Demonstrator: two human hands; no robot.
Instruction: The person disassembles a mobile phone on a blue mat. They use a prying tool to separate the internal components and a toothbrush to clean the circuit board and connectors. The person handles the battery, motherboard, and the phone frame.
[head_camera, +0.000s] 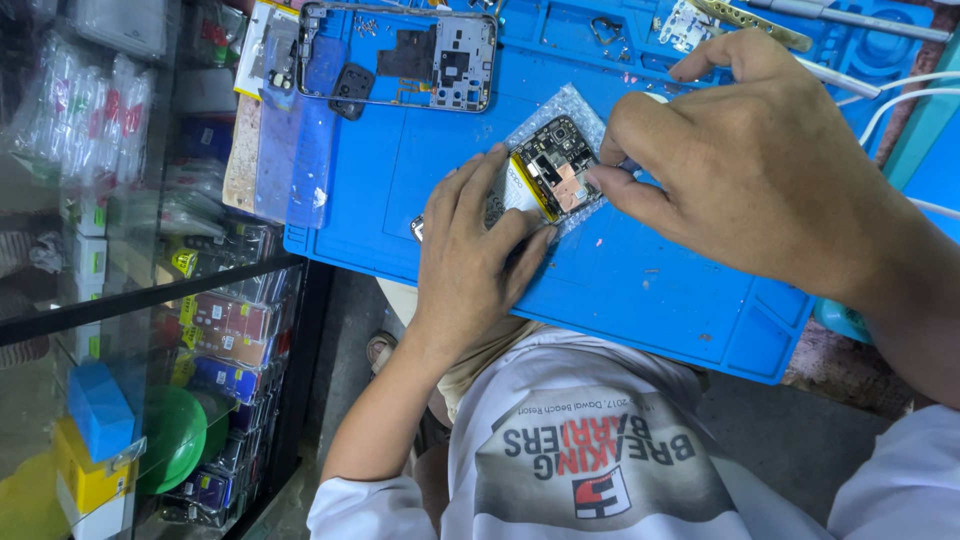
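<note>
Head view: left hand (470, 265) lies flat, palm down, fingers spread over the lower part of an opened phone (548, 178), pinning it to the blue work mat (640, 280); it presses, no closed grasp. Right hand (745, 170) comes in from the right w/ thumb & fingers pinched together at the phone's exposed circuit board (565, 165), just right of the left fingertips. Whether the pinch has a small part or tool in it can't be told. Phone sits on a bit of bubble wrap (580, 105), poking out above the pinch. Well above & left of both hands, a stripped phone frame (400, 55) lies on the mat. Above the right hand, metal tweezers (750, 22). Far left of the left hand, a glass display case w/ packaged goods (210, 330).
</note>
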